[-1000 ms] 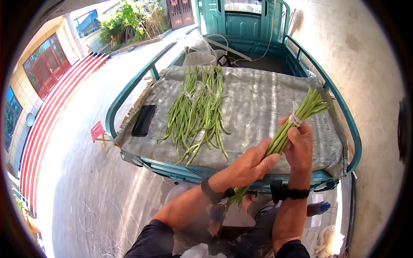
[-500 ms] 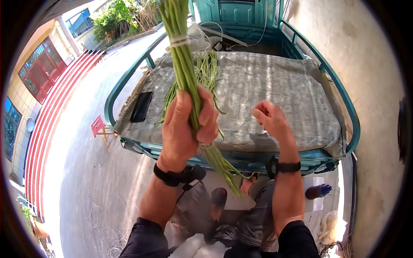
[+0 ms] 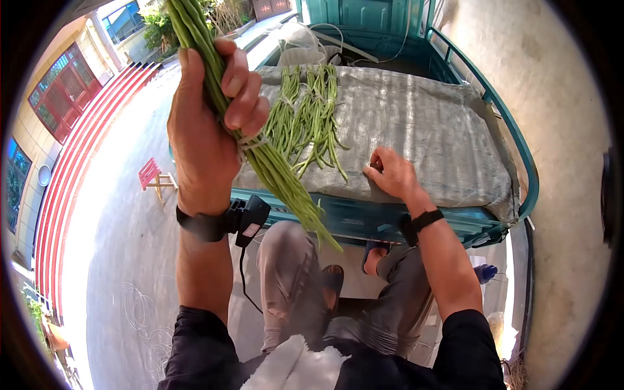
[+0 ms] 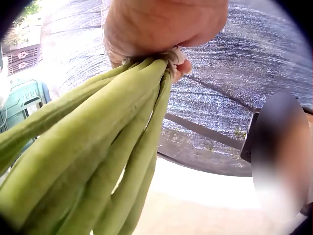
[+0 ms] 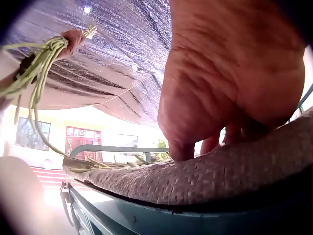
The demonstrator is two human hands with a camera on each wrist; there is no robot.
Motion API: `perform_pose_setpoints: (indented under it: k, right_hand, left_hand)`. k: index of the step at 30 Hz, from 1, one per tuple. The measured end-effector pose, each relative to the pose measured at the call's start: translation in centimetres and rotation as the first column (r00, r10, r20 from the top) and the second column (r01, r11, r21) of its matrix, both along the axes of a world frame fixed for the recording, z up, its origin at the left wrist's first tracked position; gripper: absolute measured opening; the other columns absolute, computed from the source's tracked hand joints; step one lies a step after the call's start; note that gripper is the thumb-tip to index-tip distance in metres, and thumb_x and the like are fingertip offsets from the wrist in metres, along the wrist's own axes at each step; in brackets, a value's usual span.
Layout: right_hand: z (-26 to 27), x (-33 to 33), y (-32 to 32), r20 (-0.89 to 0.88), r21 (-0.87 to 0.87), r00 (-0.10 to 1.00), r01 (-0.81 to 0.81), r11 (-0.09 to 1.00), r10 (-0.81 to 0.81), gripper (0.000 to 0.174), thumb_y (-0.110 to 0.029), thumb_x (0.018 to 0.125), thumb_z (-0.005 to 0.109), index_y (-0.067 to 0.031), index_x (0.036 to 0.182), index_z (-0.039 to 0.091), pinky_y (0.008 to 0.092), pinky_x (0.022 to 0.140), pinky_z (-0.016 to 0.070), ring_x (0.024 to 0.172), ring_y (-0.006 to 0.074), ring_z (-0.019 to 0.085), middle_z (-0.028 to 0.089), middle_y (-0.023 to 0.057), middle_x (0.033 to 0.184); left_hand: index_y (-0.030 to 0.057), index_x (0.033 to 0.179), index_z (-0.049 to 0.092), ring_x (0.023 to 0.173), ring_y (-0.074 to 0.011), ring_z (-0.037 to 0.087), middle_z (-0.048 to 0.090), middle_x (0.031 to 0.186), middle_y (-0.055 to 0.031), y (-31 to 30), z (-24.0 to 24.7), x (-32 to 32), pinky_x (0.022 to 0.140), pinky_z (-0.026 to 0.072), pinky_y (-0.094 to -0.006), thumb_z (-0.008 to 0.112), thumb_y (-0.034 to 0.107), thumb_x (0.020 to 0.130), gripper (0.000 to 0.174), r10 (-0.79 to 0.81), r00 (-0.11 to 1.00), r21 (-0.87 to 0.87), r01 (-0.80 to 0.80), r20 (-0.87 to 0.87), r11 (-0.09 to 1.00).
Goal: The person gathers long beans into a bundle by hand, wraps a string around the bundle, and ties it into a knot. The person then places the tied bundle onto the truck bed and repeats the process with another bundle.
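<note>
My left hand (image 3: 205,140) is raised at the left in the head view, fingers and thumb wrapped round a bundle of long green beans (image 3: 283,182). A whitish tie circles the bundle just below the fingers; its lower ends hang slanting toward my knees. Close up in the left wrist view, the thick bean ends (image 4: 88,166) fan out from the fist. My right hand (image 3: 394,174) rests with loosely bent fingers on the grey woven cover (image 3: 422,130) near its front edge. Several tied bean bundles (image 3: 318,117) lie on the cover, left of the right hand.
The cover lies over the bed of a teal cart, with a side rail (image 3: 510,140) at the right. White buckets (image 3: 302,52) stand behind the cover. A pink folding stool (image 3: 151,174) is on the ground at left; a blue-capped bottle (image 3: 485,273) is at lower right.
The bundle passed from both hands to the left hand alone, which swung it up and to the left. My right hand let go and moved down onto the cover's front part.
</note>
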State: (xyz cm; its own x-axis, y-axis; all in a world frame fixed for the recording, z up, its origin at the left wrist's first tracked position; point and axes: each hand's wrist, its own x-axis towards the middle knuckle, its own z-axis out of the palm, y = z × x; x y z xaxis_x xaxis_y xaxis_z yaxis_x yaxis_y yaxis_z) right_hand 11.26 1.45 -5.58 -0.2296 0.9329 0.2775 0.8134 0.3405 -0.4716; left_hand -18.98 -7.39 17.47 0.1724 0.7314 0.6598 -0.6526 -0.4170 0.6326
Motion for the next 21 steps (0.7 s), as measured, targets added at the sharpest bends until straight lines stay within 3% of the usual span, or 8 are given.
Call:
perform_pose_setpoints:
  k: [5,8,11,14,17,21]
  right_hand:
    - [0.3,-1.3,-1.2,0.103,0.159,0.993,0.041,0.986,-0.057,0.026,-0.034,0.096,0.073,-0.0123,0.104,0.062,0.0477,0.086,0.0559,0.099,0.0346,0.067,0.063,0.0095,0.104]
    - [-0.7,-1.2,-0.9,0.092,0.264,0.995,0.020,0.964,-0.046,0.023,-0.029,0.095,0.073,-0.0119,0.103,0.059,0.0454,0.081,0.0558,0.093,0.0319,0.068,0.061,0.0078,0.101]
    - [-1.1,-0.8,0.2,0.103,0.169,0.994,0.002,0.986,-0.020,0.024,-0.031,0.097,0.071,-0.0118,0.104,0.059,0.0460,0.082,0.0555,0.093,0.0328,0.068,0.062,0.0088,0.102]
    - [0.3,-0.7,0.3,0.176,0.033,0.984,-0.013,0.999,0.007,0.027,-0.036,0.100,0.068,-0.0125,0.108,0.060,0.0478,0.089,0.0544,0.105,0.0336,0.067,0.064,0.0082,0.112]
    - [0.6,-0.7,0.2,0.218,0.030,0.975,-0.038,0.999,0.030,0.028,-0.038,0.101,0.067,-0.0128,0.111,0.059,0.0484,0.091,0.0539,0.105,0.0341,0.068,0.065,0.0090,0.113]
    - [0.1,-0.4,0.4,0.202,0.067,0.978,-0.072,0.995,0.057,0.028,-0.039,0.102,0.065,-0.0136,0.112,0.058,0.0491,0.089,0.0545,0.103,0.0343,0.069,0.065,0.0091,0.110]
  left_hand:
    - [0.0040,0.123,0.055,0.060,-0.0091,0.042,0.048,0.087,-0.0008,-1.1,1.1,-0.7,0.053,0.0373,-0.0264,0.037,0.043,0.118,0.044,-0.103,0.994,0.013,0.103,-0.045,0.995]
    - [0.0042,0.122,0.056,0.061,-0.0093,0.042,0.048,0.087,-0.0009,-1.7,1.1,-1.1,0.053,0.0376,-0.0266,0.037,0.043,0.118,0.044,-0.095,0.993,0.008,0.096,-0.064,0.995]
    - [0.0045,0.121,0.056,0.061,-0.0093,0.043,0.048,0.087,-0.0006,-1.9,1.3,-1.4,0.055,0.0385,-0.0271,0.036,0.043,0.118,0.044,-0.074,0.997,-0.017,0.074,-0.038,0.997]
    - [0.0029,0.124,0.056,0.061,-0.0064,0.040,0.043,0.085,0.0014,-2.3,1.8,-1.1,0.055,0.0373,-0.0245,0.037,0.038,0.119,0.040,-0.018,1.000,-0.003,0.018,0.016,1.000]
    - [0.0024,0.124,0.057,0.064,-0.0077,0.042,0.045,0.087,0.0010,-1.6,2.3,-3.2,0.059,0.0382,-0.0253,0.038,0.037,0.118,0.040,-0.158,0.984,0.043,0.162,-0.079,0.986]
    - [0.0024,0.121,0.056,0.056,-0.0098,0.042,0.048,0.087,-0.0017,-2.3,2.1,-2.0,0.050,0.0403,-0.0278,0.036,0.035,0.119,0.038,-0.072,0.997,0.124,0.070,0.011,0.990]
